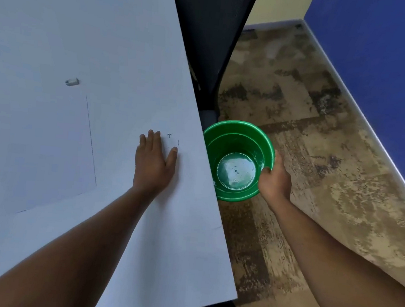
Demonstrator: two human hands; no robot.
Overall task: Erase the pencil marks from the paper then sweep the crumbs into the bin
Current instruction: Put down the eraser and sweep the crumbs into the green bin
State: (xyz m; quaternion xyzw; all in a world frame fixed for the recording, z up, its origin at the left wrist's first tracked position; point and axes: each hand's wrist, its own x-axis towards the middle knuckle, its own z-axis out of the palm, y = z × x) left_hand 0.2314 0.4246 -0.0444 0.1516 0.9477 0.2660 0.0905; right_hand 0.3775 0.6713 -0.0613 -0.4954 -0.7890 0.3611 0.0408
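Note:
My left hand (154,163) lies flat on the white table (124,34), fingers straight, just left of a few dark eraser crumbs (173,140) near the table's right edge. My right hand (274,182) grips the rim of a green bin (237,137) and holds it just below and against the table edge, beside the crumbs. A few crumbs show on the bin's bottom. A white sheet of paper (48,151) lies to the left of my left hand. A small white eraser (71,82) sits on the table beyond the paper.
A dark chair back (207,42) stands behind the bin, close to the table edge. Mottled brown carpet (321,140) covers the floor on the right, bounded by a blue wall (378,59).

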